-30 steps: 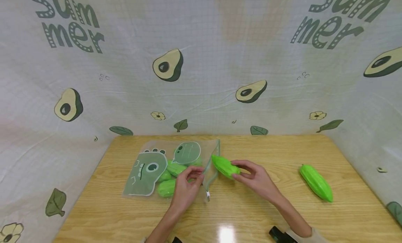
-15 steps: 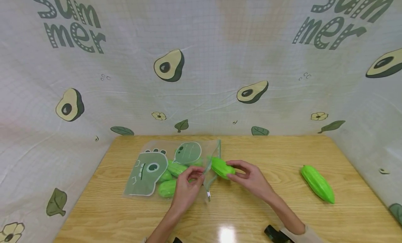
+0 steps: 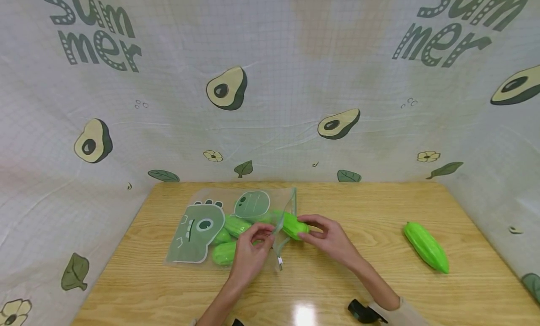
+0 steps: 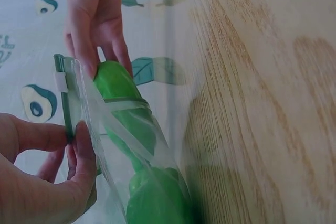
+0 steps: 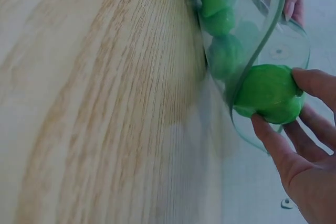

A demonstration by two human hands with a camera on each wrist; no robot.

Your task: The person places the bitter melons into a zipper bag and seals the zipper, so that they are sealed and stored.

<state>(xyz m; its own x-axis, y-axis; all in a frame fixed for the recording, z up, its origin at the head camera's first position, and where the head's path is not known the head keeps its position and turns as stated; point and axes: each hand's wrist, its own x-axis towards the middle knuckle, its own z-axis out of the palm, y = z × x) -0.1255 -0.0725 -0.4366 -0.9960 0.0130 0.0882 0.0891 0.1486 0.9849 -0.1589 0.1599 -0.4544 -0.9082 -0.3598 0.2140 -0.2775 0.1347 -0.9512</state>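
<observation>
A clear zip bag [image 3: 191, 244] with a green cartoon print lies on the table, its mouth facing right. Several bright green ridged gourds [image 3: 223, 253] show inside it. My left hand [image 3: 250, 253] pinches the near lip of the mouth between thumb and fingers, close to the white slider [image 4: 60, 82]. With my right hand [image 3: 331, 239] I grip the blunt end of another green gourd [image 5: 270, 93]. Its front part is within the bag's mouth, while the gripped end sticks out. In the left wrist view, bag film covers the lower part of this gourd [image 4: 115, 82].
One more green gourd [image 3: 426, 247] lies alone on the right side of the wooden table [image 3: 337, 288]. Behind the table hangs a pale cloth [image 3: 274, 143] printed with avocados and leaves.
My right hand has moved left, carrying the gourd from outside the bag's mouth partly into it. The left hand keeps its pinch on the lip, nearly still.
</observation>
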